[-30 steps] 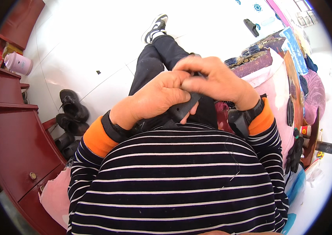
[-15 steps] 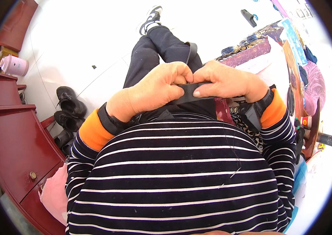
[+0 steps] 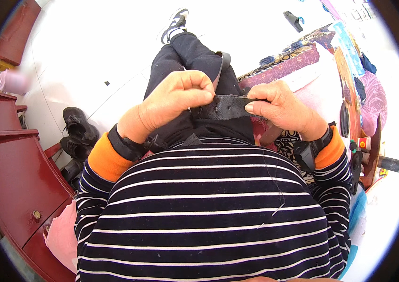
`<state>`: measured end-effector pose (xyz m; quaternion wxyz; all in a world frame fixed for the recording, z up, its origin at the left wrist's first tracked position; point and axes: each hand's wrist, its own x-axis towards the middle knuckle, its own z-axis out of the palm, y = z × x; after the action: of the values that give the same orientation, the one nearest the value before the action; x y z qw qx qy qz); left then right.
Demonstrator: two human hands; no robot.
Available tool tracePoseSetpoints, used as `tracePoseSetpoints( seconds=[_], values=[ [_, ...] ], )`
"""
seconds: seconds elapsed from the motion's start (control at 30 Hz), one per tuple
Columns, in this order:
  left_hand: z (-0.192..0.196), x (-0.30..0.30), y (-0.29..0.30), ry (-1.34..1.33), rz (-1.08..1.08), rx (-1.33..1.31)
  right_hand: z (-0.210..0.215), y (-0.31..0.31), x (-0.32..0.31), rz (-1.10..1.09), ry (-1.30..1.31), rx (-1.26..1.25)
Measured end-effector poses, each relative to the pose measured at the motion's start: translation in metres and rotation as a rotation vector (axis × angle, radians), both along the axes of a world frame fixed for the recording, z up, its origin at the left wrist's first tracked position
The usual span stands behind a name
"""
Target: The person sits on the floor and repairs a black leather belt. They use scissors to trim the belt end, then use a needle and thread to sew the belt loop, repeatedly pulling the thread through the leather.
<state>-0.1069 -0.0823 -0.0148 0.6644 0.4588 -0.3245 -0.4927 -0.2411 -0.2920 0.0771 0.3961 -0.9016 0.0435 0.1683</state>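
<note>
A black leather belt with small punched holes is stretched flat above my lap. My left hand is closed on one side of it, thumb and fingers pinching near its upper edge. At the other side my right hand grips the belt, thumb lying on top. Farther out, a curved loop of the strap rests over my black trousers; the hands partly hide how the pieces join. Dark bands sit on both wrists.
To the left stand a dark red cabinet, several black shoes and a pink container. On the right are a patterned cloth-covered seat and a pink cloth bundle. A black slipper lies on the pale floor.
My hands have moved apart, the left one leftward and the right one rightward. More of the belt now shows, turned with its punched face upward.
</note>
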Motion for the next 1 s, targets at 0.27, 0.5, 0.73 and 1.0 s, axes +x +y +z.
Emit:
tracePoseSetpoints(
  seconds=[0.27, 0.5, 0.73, 1.0],
  values=[
    [0.015, -0.019, -0.003, -0.407, 0.101, 0.146, -0.002, 0.004, -0.003, -0.072, -0.003, -0.023],
    [0.018, -0.023, -0.004, -0.716, 0.123, 0.178, 0.001, 0.009, -0.003, 0.035, -0.127, -0.136],
    [0.017, -0.028, -0.002, -0.450, 0.238, 0.088, 0.002, 0.011, -0.004, 0.090, -0.203, -0.145],
    [0.018, -0.024, 0.001, -0.347, 0.094, 0.056, 0.009, 0.004, -0.008, 0.008, 0.017, 0.044]
  ],
)
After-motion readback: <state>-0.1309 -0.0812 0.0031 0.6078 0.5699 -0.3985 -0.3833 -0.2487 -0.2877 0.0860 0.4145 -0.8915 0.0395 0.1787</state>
